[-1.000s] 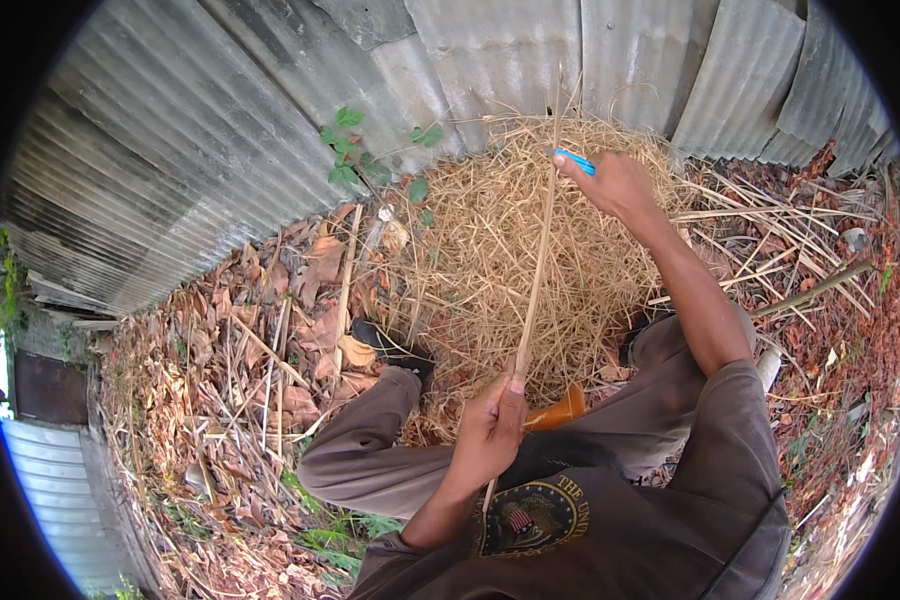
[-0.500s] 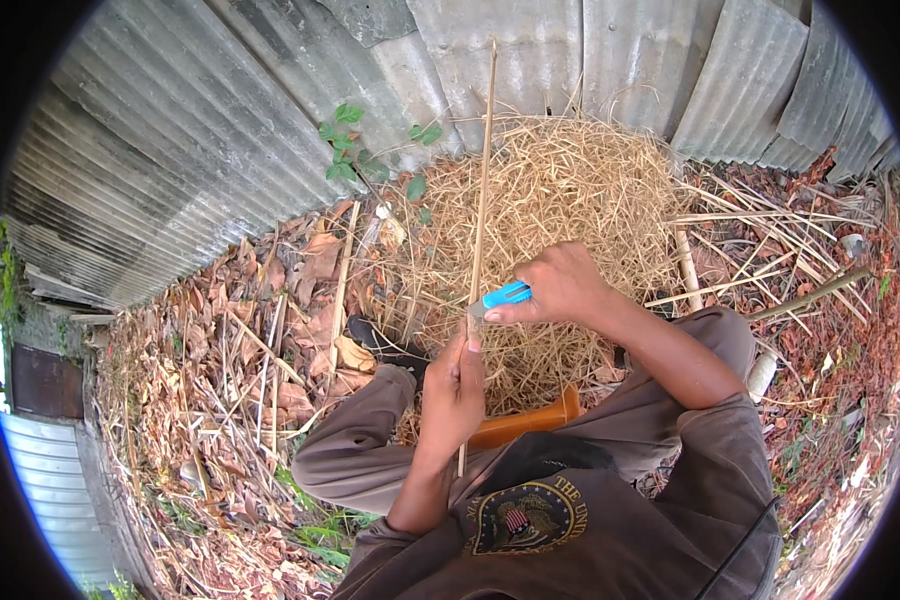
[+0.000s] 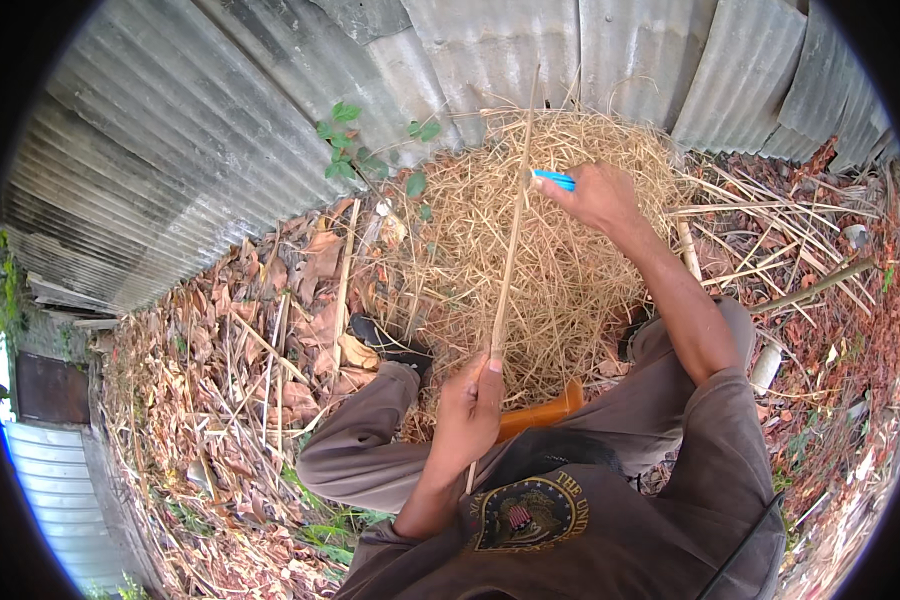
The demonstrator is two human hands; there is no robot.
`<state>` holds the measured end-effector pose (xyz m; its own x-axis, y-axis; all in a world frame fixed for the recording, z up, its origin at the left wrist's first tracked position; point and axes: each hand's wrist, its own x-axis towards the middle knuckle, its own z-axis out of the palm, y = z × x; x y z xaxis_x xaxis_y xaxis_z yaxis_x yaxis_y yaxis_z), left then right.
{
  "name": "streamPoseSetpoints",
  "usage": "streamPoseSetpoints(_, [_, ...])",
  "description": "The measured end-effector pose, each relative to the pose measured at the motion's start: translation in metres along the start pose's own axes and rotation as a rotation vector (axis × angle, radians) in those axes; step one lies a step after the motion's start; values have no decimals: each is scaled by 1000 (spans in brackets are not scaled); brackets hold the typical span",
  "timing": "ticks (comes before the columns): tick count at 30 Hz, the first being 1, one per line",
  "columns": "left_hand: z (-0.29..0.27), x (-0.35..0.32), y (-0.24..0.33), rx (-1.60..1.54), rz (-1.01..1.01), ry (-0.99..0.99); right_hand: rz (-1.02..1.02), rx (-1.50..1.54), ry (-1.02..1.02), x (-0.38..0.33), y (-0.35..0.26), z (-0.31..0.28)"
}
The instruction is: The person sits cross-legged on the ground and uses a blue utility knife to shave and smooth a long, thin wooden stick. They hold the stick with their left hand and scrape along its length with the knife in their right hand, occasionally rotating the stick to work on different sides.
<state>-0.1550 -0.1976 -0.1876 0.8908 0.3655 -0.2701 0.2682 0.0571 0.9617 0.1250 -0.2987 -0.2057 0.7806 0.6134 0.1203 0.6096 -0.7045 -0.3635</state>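
A long thin strip of bamboo or wood (image 3: 511,250) runs from my lap up toward the metal sheets, tilted slightly right. Its lower part is gripped in my closed left hand (image 3: 469,408), thumb laid along it. My right hand (image 3: 602,196) is closed on a blue-handled utility knife (image 3: 555,179), whose tip end meets the strip well above the left hand. The blade itself hardly shows. Below both hands spreads a heap of pale shavings (image 3: 580,270). An orange-brown object, perhaps a sheath (image 3: 540,412), lies across my lap, partly hidden by the left hand.
Corrugated metal sheets (image 3: 270,130) stand as a fence along the far side, with a small green plant (image 3: 342,140) before them. Dry leaves (image 3: 305,330) cover the ground at left. Loose strips (image 3: 770,210) and a thicker stick (image 3: 815,288) lie at right.
My right hand has slid the knife up and away along the strip. My left hand has moved slightly nearer to me, and the strip's far end has swung right.
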Motion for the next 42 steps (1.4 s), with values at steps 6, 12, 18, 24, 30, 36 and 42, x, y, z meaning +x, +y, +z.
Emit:
streamPoseSetpoints(6, [3, 8, 5, 199, 191, 105, -180, 34, -88, -36, -34, 2])
streamPoseSetpoints(12, [-4, 11, 5, 306, 223, 85, -388, 105, -64, -55, -44, 10])
streamPoseSetpoints(18, [-3, 10, 10, 396, 253, 107, -455, 25, 57, -39, -33, 19])
streamPoseSetpoints(24, [-3, 10, 7, 416, 327, 137, -460, -7, 89, -30, -27, 19])
streamPoseSetpoints(30, [8, -32, -4, 359, 332, -43, 175, 92, 8, 15, 41, 7])
streamPoseSetpoints(36, [-15, -25, 9, 365, 168, -33, -159, 14, -22, -19, -11, 7])
streamPoseSetpoints(42, [-24, -64, 10, 368, 60, -114, -47, -144, 127, 25, 59, -24])
